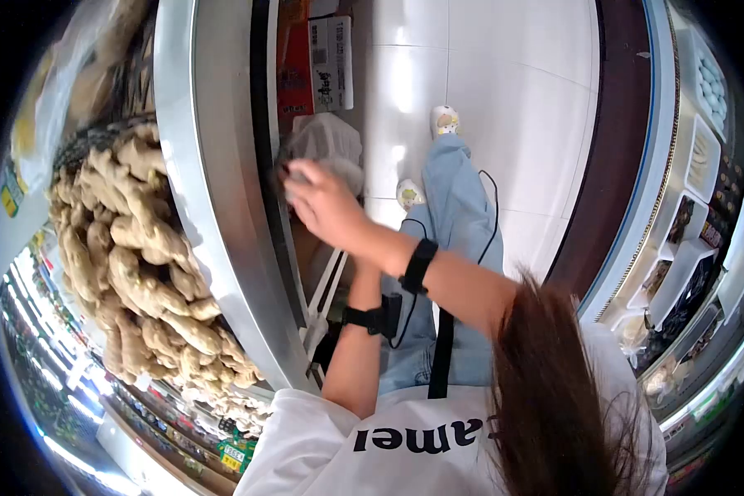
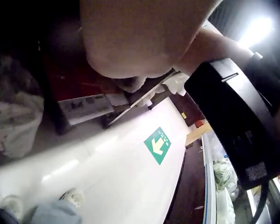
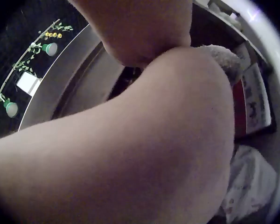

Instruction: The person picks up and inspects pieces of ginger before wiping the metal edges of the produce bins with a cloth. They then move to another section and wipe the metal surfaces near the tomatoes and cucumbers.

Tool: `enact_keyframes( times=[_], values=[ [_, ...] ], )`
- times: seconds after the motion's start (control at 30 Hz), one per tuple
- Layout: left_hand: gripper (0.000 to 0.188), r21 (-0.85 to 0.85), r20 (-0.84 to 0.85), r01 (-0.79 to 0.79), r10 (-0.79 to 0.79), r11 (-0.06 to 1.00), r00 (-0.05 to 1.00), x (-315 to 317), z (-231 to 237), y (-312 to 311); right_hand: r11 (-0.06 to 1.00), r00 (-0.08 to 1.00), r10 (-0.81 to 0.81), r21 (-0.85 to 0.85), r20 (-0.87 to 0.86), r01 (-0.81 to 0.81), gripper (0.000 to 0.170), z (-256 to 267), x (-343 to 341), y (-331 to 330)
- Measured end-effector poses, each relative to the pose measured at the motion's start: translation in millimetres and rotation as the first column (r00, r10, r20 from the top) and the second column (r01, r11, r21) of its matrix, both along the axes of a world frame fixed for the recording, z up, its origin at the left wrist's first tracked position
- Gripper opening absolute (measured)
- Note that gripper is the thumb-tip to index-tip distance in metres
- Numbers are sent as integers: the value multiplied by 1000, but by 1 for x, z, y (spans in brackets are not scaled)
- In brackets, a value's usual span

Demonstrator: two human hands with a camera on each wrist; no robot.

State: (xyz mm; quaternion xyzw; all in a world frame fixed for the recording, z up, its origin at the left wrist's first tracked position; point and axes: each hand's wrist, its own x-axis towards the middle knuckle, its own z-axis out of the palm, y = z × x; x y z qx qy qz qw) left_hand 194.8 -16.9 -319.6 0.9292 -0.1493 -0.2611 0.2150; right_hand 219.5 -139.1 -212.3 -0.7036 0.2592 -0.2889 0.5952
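Right hand [image 1: 331, 207] reaches down to a translucent plastic bag [image 1: 335, 142] beside a ginger [image 1: 136, 269] display.
The bag sits low beside the display's metal edge [image 1: 223, 182], near a red carton [image 1: 296, 70] with a white printed panel; the right fingertips are blurred against the bag's near side, so whether they are parted or clamped on it cannot be told. The right forearm crosses over the left in the head view, and the left hand [image 2: 140, 39] shows only in part, its fingers hidden and their hold unclear.
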Motion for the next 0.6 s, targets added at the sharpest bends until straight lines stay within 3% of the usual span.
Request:
enact_keyframes(
  times=[0.13,0.27,0.3,0.33,0.4,0.47,0.53,0.6],
  values=[
    [48,207,-49,-7,17,978,999,-47,-3,93,983,985,173,55,-5,-172,18,-1,-35,72],
    [48,228,-8,-16,19,973,1000,-53,2,106,968,975,224,118,2,-223,21,7,-41,79],
    [48,191,27,-17,12,981,1000,-46,4,96,964,972,236,129,5,-234,23,4,-38,74],
    [48,141,74,-17,6,990,997,-35,5,79,985,986,165,39,39,-166,22,-3,-33,70],
    [48,22,172,6,-10,1000,985,-17,10,44,993,994,91,64,52,-95,19,-4,-20,45],
    [47,-96,297,77,-45,992,954,4,25,4,999,993,-26,-33,112,30,21,-15,-4,22],
    [47,-114,353,125,-77,986,933,8,45,-20,997,996,5,-80,86,1,21,-13,-2,3],
    [41,-550,293,52,134,834,947,10,70,-51,989,995,12,-147,100,2,21,-12,0,0]
  ],
)
